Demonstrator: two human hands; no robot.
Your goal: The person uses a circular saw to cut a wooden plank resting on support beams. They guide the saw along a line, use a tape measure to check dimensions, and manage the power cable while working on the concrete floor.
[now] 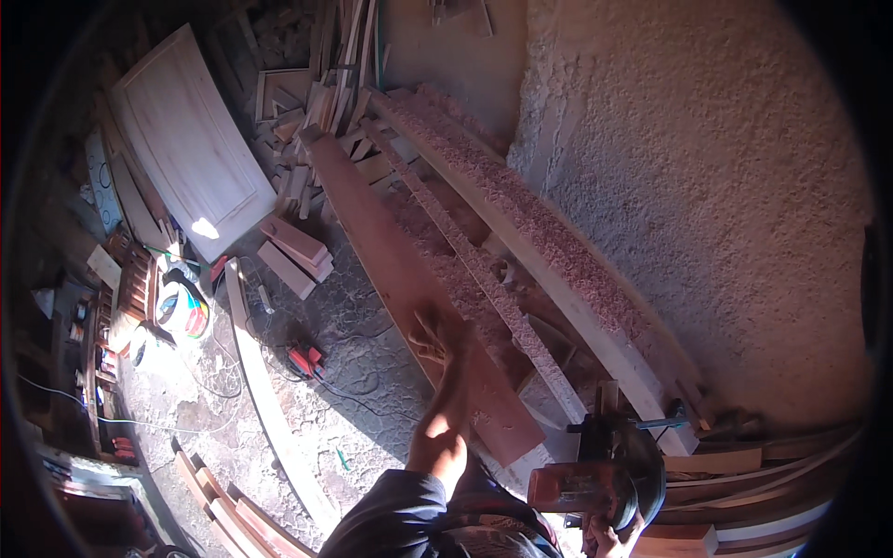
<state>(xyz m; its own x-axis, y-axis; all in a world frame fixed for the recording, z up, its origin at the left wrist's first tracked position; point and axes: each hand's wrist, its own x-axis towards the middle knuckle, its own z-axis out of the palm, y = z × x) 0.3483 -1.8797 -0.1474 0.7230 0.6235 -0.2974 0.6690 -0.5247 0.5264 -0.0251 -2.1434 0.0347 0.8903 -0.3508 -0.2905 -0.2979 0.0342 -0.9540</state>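
Note:
My left hand [441, 337] rests on a long reddish-brown plank [372, 219], its fingers spread toward the plank's left edge. The plank runs from close to my body toward the far scrap pile. At lower right, my right hand [609, 541] is closed on a red and dark power tool, which looks like a circular saw [581, 488]. Its round dark part faces right, and much of the grip is hidden. The saw stands near the close ends of a narrow strip [484, 279] and a thick pale beam [558, 279], both strewn with shavings.
Pinkish shavings [595, 288] lie along the beams beside a rough wall [707, 186]. A pale panelled door [191, 139] leans at far left. On the floor are a red tool [304, 359] with a cord, a bucket [183, 310], a long board [270, 409] and stacked lumber [237, 511].

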